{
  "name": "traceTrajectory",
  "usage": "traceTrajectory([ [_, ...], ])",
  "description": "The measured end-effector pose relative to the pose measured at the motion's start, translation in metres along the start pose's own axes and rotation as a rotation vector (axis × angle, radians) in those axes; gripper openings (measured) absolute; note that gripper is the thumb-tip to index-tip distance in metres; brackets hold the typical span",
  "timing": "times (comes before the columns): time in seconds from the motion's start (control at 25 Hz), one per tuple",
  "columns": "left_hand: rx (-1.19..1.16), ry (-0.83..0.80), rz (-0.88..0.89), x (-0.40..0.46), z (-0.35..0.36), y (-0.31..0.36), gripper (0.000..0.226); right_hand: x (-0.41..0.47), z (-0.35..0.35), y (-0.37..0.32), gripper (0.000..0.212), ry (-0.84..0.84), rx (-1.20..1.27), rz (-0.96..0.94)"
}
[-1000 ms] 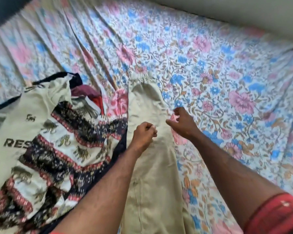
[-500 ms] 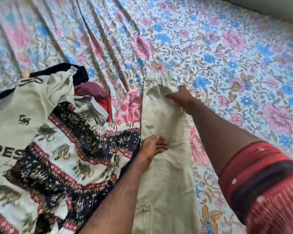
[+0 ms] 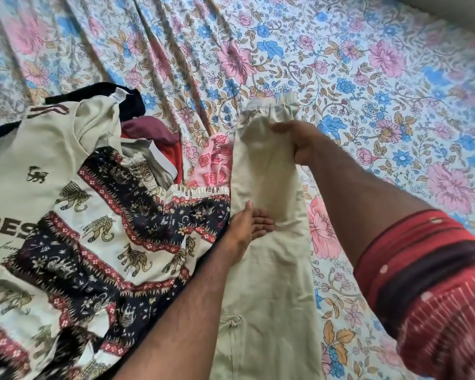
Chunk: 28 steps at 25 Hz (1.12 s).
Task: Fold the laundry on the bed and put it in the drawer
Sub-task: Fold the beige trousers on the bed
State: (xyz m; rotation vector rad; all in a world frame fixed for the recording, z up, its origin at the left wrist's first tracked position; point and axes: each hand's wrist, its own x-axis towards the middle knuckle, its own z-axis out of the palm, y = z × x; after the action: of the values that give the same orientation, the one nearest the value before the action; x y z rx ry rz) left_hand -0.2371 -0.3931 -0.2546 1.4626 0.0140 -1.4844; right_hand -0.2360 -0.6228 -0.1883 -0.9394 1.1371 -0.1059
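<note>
I'm looking down on the floral-printed bed sheet (image 3: 340, 64), and the long beige cotton trousers (image 3: 269, 270) run straight up the centre of the frame, elastic cuff at the far end, the pile of unfolded printed clothes (image 3: 93, 215) to their left. My right hand (image 3: 299, 144) is nearer that cuff, fingers curled round the cloth just below it; my left hand (image 3: 251, 224) presses flat at mid-length, so I'd judge the fold comes back towards me.

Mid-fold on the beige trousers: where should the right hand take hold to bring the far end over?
Probably the far elasticated cuff of the beige trousers, from the right side, where the right hand already has its grip. That end lies free on the bedsheet, while the left hand pins the middle as a fold line.
</note>
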Motion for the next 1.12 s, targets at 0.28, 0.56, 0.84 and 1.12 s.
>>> traceTrajectory([
  [0.28,-0.101,0.065,-0.022,-0.04,0.011,-0.004,0.071,-0.109,-0.008,0.005,0.048,-0.175,0.035,-0.395],
  [0.56,-0.505,-0.158,-0.134,-0.162,-0.024,-0.071,0.108,-0.264,-0.035,0.151,0.024,-0.213,-0.513,-0.626],
  [0.84,-0.385,-0.076,-0.271,-0.261,-0.03,-0.176,0.052,-0.356,-0.043,0.364,0.061,0.061,-0.202,-0.32],
  [1.12,-0.238,0.065,-0.164,-0.295,-0.022,-0.223,0.031,-0.388,-0.038,0.384,0.064,0.099,0.067,-0.021],
])
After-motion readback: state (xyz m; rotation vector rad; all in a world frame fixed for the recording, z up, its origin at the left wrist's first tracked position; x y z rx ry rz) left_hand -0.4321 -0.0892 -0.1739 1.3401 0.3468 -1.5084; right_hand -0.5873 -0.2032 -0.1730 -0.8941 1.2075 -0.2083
